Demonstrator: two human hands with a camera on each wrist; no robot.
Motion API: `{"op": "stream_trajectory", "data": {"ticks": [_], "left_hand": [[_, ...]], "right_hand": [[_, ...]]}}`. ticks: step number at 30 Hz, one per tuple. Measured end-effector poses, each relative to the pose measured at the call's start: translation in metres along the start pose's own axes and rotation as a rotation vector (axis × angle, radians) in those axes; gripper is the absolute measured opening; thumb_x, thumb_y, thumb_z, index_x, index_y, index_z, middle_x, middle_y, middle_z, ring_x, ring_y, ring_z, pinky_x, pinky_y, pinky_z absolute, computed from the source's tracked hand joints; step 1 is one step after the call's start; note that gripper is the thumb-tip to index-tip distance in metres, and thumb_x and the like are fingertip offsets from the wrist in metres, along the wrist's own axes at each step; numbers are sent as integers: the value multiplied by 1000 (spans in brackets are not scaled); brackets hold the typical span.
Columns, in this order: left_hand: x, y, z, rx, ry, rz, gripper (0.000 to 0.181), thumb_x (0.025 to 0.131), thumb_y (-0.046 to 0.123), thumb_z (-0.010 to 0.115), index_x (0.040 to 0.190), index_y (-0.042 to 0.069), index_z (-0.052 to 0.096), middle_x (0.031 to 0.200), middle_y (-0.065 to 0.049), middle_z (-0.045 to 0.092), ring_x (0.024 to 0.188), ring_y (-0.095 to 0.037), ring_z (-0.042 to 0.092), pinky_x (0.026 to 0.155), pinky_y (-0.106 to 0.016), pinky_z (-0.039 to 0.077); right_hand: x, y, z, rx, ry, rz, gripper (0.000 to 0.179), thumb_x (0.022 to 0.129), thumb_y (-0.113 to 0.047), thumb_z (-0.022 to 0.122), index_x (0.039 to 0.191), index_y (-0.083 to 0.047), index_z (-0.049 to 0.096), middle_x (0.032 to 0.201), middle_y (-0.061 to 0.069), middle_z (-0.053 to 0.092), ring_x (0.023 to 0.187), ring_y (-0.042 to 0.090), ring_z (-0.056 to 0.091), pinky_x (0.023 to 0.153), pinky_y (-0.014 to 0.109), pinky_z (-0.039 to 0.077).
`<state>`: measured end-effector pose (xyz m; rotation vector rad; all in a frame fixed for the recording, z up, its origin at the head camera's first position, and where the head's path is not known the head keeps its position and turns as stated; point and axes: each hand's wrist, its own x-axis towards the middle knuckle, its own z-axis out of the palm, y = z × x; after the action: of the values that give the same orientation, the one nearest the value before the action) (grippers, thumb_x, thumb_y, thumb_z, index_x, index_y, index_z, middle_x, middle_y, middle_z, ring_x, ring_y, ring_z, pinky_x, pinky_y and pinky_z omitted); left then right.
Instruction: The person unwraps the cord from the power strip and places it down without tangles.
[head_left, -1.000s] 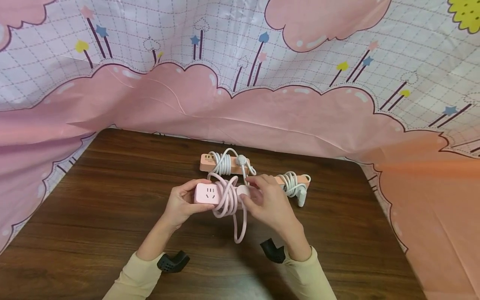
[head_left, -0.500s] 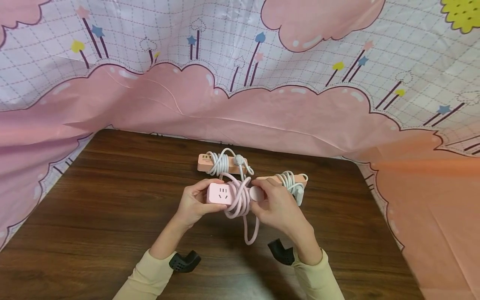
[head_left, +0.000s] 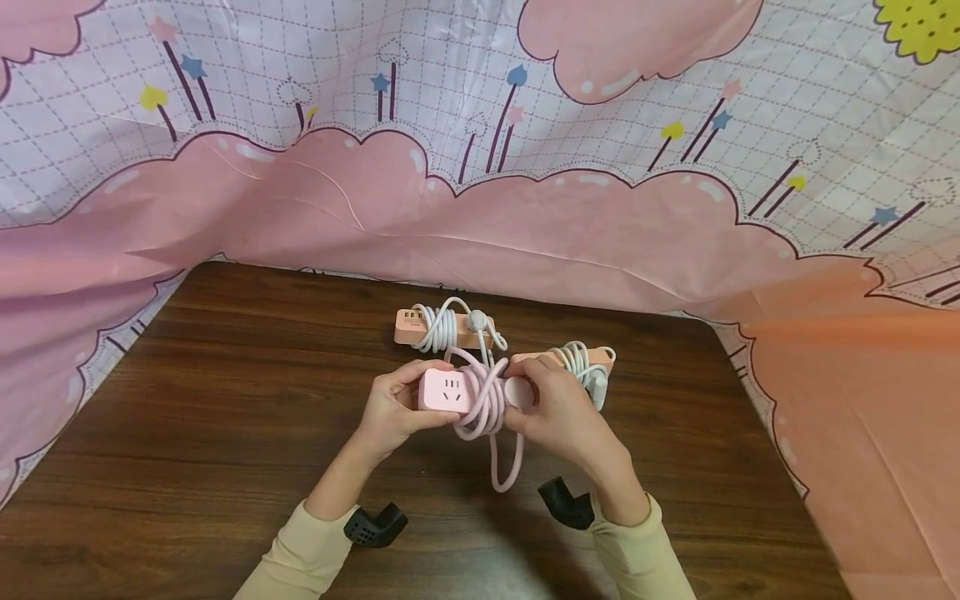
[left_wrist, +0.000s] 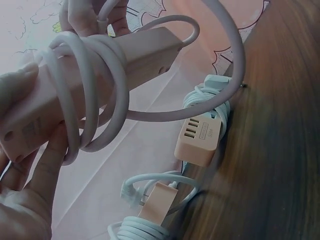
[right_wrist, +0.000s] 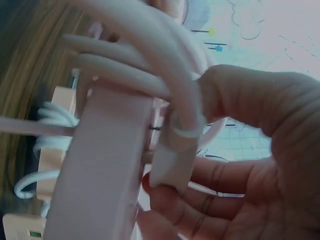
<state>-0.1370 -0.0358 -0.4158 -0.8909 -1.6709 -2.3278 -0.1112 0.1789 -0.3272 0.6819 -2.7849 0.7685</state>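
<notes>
A pink power strip (head_left: 442, 393) is held up off the table, its socket face towards me. My left hand (head_left: 390, 410) grips its left end, thumb below and fingers above. Several turns of its own pink cord (head_left: 486, 404) wrap the middle, and one loop hangs down. At the right end, my right hand (head_left: 562, 407) pinches the round pale plug (head_left: 519, 392) by its edge. In the right wrist view, prongs show between the plug (right_wrist: 172, 165) and the strip (right_wrist: 100, 165); how deep they sit I cannot tell.
Two orange power strips with white cords lie behind the hands on the dark wooden table (head_left: 262, 433): one strip (head_left: 408, 327) at the back middle, another strip (head_left: 602, 358) further right, partly hidden by my right hand. A patterned pink cloth (head_left: 480, 225) hangs around the table.
Both hands and the pink power strip have shifted right. My right thumb and fingers have moved from across the plug's face to its edges. The orange strips have stayed in place.
</notes>
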Motion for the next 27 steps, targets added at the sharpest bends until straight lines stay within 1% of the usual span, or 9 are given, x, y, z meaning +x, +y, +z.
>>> {"op": "stream_trajectory", "data": {"ticks": [5,10,13,16,18,20,22,25,27], "left_hand": [[0,0,1,7,-18,8,52,64,-8,81,105,-21,52,105,5,64,92,-12,57,76,-23,50],[1,0,2,-3,-33,23,51,63,-10,80,105,-22,52,104,4,64,91,-11,57,76,-22,50],[1,1,3,-20,-45,18,52,64,-7,81,104,-22,52,104,5,64,90,-11,57,75,-22,50],[1,1,4,-26,-45,21,54,65,-4,82,105,-22,51,104,5,64,90,-11,57,74,-22,50],[1,1,4,-25,-39,21,55,64,-2,83,105,-22,51,105,5,64,91,-11,57,75,-22,50],[1,1,3,-13,-27,21,56,64,-2,83,106,-22,51,105,4,64,92,-12,57,75,-22,50],[1,0,2,-4,-11,10,56,63,-3,83,106,-22,52,105,4,63,92,-12,57,75,-23,50],[0,-2,-1,10,36,-20,54,62,-9,81,107,-21,52,104,3,63,91,-12,56,74,-23,50],[-1,-2,-3,2,80,-49,53,61,-15,78,108,-20,53,104,2,63,90,-13,56,73,-23,51]], "right_hand": [[1,5,0,52,-49,9,30,66,-5,73,93,-2,63,95,8,62,89,20,53,70,31,48],[2,8,-1,84,-79,13,26,65,-7,72,89,-5,62,85,2,60,81,17,53,66,27,47],[1,8,0,83,-80,17,23,63,-8,71,84,-8,62,81,0,58,76,14,52,61,24,45],[1,8,1,75,-59,2,19,63,-10,70,80,-10,62,79,-1,58,73,13,52,58,23,45],[0,8,2,64,-34,-11,18,63,-10,70,78,-11,61,80,-1,58,73,13,51,58,23,44],[-1,8,3,65,-1,-29,19,63,-9,70,80,-11,61,81,-1,58,76,13,51,60,24,45],[-3,6,2,69,59,-57,22,64,-8,72,83,-9,60,84,1,59,77,14,52,61,25,46],[-6,1,0,83,160,-115,27,68,-8,76,89,-6,59,89,4,63,73,12,52,58,24,45],[-10,-4,-1,103,209,-148,34,69,-8,79,95,-3,58,91,7,63,69,11,51,55,22,45]]}}
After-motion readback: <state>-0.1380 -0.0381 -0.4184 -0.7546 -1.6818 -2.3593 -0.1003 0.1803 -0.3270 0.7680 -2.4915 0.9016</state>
